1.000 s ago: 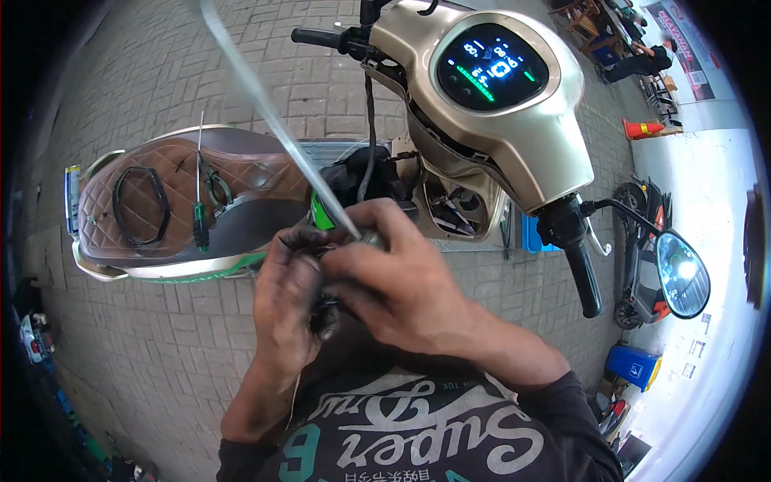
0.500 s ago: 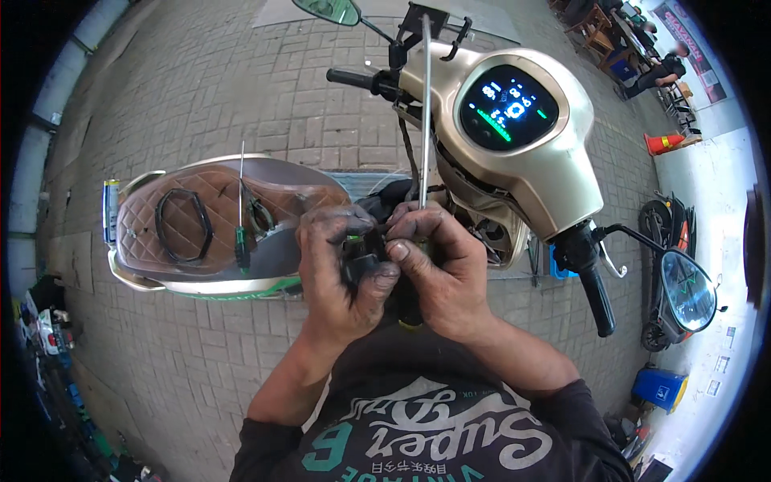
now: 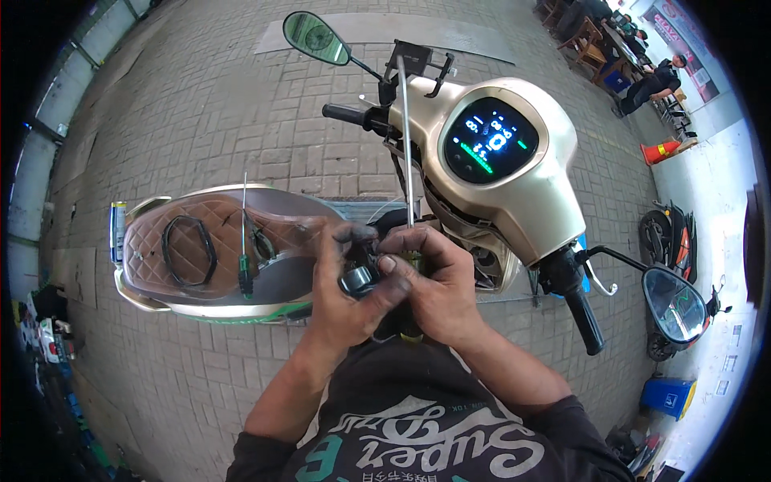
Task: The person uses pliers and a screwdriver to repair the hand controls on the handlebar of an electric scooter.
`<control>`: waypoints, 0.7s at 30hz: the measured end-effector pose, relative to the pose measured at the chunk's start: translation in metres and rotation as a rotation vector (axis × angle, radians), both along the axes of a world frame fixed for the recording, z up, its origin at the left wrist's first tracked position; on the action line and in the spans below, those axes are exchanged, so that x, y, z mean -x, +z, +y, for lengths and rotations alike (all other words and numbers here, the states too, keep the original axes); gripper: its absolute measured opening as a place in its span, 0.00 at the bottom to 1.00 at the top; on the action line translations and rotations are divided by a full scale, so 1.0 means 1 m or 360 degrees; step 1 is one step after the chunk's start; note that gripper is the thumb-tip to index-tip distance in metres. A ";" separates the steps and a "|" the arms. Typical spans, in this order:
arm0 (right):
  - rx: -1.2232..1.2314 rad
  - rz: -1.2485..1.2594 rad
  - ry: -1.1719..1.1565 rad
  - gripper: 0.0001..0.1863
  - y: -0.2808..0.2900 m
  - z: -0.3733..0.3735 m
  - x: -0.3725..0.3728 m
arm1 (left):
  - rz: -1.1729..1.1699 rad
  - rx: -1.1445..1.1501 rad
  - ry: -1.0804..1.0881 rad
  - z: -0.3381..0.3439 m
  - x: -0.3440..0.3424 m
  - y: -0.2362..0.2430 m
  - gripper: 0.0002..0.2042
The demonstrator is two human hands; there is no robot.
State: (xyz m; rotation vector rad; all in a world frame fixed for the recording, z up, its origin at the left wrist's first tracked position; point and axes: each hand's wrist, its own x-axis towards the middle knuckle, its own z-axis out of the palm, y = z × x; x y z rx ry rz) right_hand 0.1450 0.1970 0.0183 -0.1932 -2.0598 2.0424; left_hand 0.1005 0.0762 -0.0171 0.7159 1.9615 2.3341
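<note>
On the near side of the scooter (image 3: 538, 210), the left hand (image 3: 336, 293) grips a black part (image 3: 358, 279) while the right hand (image 3: 440, 287) grips a long screwdriver (image 3: 405, 145). Handling the part seems in hand; the next move likely calls for steadying it.

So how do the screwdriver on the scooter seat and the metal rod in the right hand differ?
The screwdriver lies on the seat; the metal rod is held in the right hand. The screwdriver's green-and-black handle shows; the metal rod's lower end is hidden by the fingers. The metal rod looks longer than the screwdriver. Both are slim and straight.
</note>
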 end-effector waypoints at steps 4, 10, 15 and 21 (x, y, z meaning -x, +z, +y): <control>0.0071 -0.0035 0.0044 0.07 0.004 0.004 -0.001 | 0.0009 0.0028 -0.0081 -0.002 -0.004 -0.002 0.35; 0.0176 -0.0015 0.0014 0.06 0.000 0.010 -0.006 | 0.0298 0.0613 -0.0310 -0.017 0.002 0.021 0.29; -0.0087 0.0090 0.0021 0.06 0.005 0.012 -0.013 | 0.0279 0.0661 -0.0244 -0.017 -0.006 0.024 0.26; -0.0267 0.0062 0.0062 0.08 0.013 0.019 -0.019 | 0.0390 0.0578 -0.0237 -0.017 -0.017 0.024 0.29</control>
